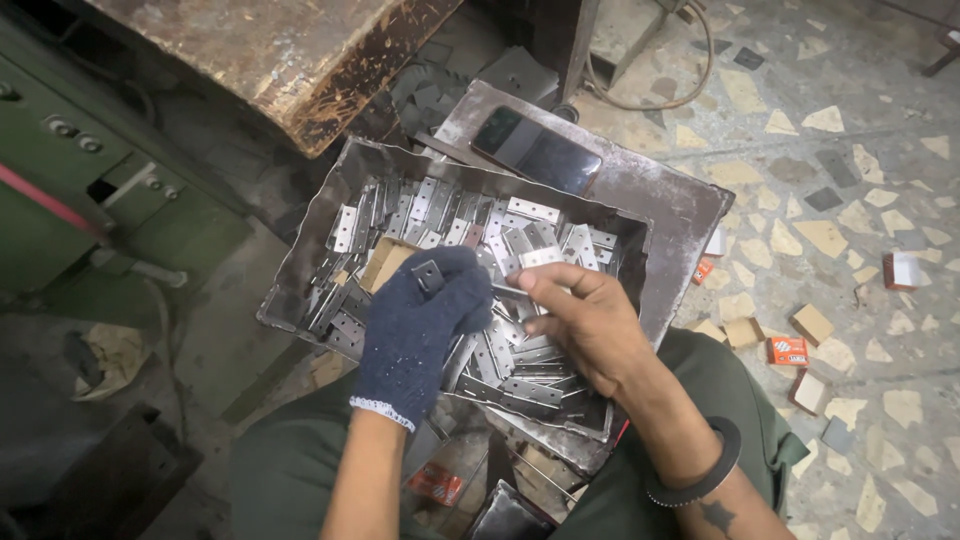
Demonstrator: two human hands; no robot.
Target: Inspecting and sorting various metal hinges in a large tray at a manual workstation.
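The gloved left hand (420, 325) pinches one small metal hinge (428, 274) over the tray (300, 268) on the lap. The bare right hand (585, 325) grips hinges from the heap (520, 360), which looks largely unsorted.

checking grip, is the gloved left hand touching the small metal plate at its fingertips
Touching: the head view shows the gloved left hand pinching the small metal plate.

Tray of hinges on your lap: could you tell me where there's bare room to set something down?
The tray is packed with hinges, and both hands work there. Bare metal shows on the plate right of the phone. The floor beyond is open; small boxes crowd it nearer your knee.
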